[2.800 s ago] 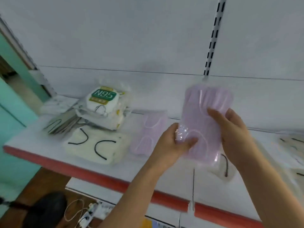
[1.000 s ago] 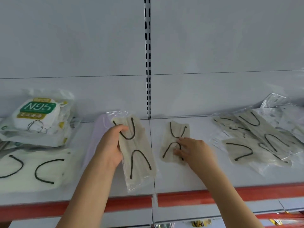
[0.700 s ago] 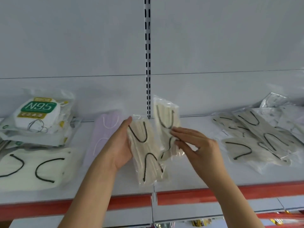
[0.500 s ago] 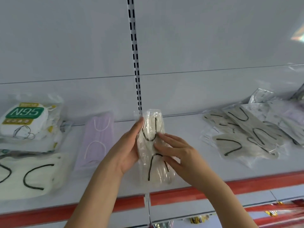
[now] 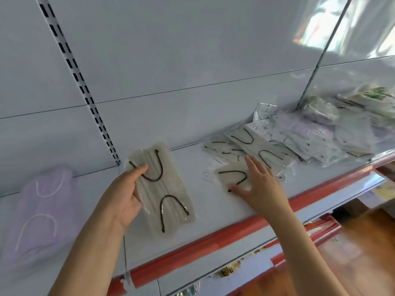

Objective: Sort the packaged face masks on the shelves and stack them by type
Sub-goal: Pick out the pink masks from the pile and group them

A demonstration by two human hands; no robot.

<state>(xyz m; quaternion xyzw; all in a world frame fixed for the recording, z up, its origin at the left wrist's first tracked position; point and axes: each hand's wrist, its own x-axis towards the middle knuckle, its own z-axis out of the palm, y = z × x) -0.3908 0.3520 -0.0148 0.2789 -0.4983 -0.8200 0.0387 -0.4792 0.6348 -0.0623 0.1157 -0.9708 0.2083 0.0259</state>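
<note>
My left hand (image 5: 124, 201) grips a small stack of packaged beige masks with black ear loops (image 5: 164, 193), thumb on top, just above the white shelf (image 5: 201, 210). My right hand (image 5: 259, 186) lies flat with straight fingers on another packaged beige mask (image 5: 232, 178) on the shelf. To its right lies a loose heap of more beige black-loop masks (image 5: 263, 150), running into mixed pale and lilac packets (image 5: 316, 135). A lilac packaged mask pile (image 5: 40, 201) lies at the left.
The shelf has a red front edge (image 5: 213, 240) and a white back panel with a slotted upright (image 5: 85, 90). A mirrored end panel (image 5: 350, 67) closes the shelf on the right. A lower shelf (image 5: 267, 259) and wooden floor show below.
The view has swung right. My right hand left the stack held by both hands and reached right onto a beige mask on the shelf. My left hand keeps the stack alone.
</note>
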